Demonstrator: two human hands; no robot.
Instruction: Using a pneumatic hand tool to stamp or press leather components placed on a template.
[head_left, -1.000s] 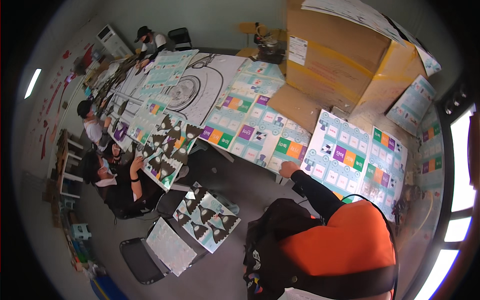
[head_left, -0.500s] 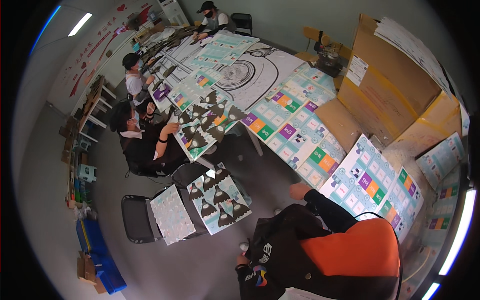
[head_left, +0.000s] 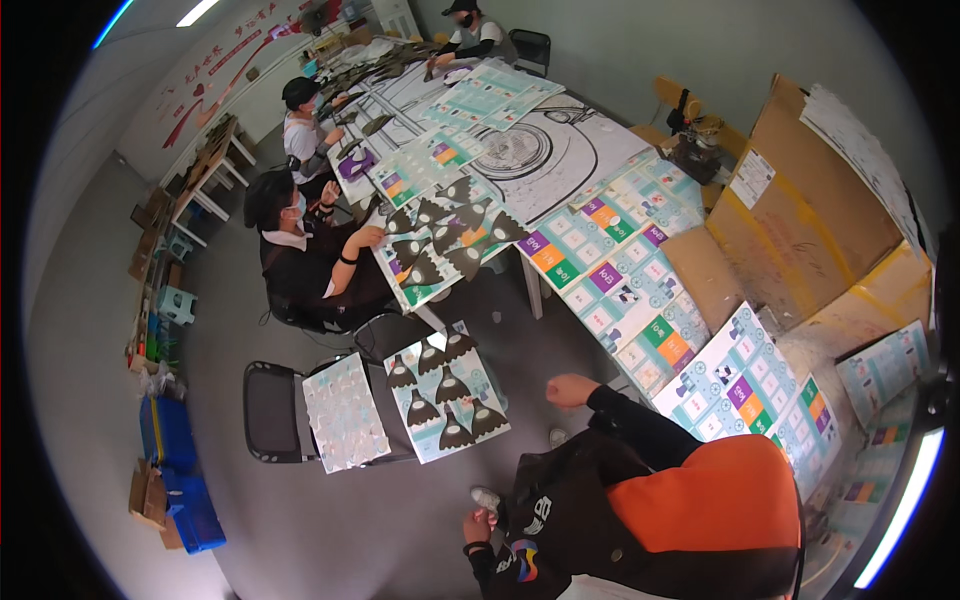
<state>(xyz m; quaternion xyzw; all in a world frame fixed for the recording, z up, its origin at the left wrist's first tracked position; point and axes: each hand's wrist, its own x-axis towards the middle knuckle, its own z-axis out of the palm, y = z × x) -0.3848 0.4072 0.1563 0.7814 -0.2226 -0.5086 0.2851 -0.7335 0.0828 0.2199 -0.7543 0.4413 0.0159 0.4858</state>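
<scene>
My right hand (head_left: 570, 391) hangs near the right-hand table's front edge, curled into a loose fist with no object visible in it. Lower down, my left hand (head_left: 480, 524) is beside my shoe (head_left: 486, 499), its fingers curled and nothing visible in them. Neither hand touches the printed sheets. Nearest to my right hand is a large pale-blue sheet with coloured blocks (head_left: 722, 376), lying tilted on the table. Left of my hands, a white board (head_left: 463, 397) carries several dark, flared cut-out pieces. Next to it, a pale board with small shapes (head_left: 346, 412) rests on a chair.
A black folding chair (head_left: 272, 412) stands at the left, with blue bins (head_left: 168, 432) beyond. Large cardboard boxes (head_left: 800, 190) rise on the right. A masked co-worker (head_left: 315, 255) sits at the table beside more dark cut-outs; two others are farther back. A stool (head_left: 177, 306) stands by the wall.
The view has turned, so the tables and co-workers appear lower and farther right. My right hand has shifted left, away from the table. My left hand and shoe show more fully.
</scene>
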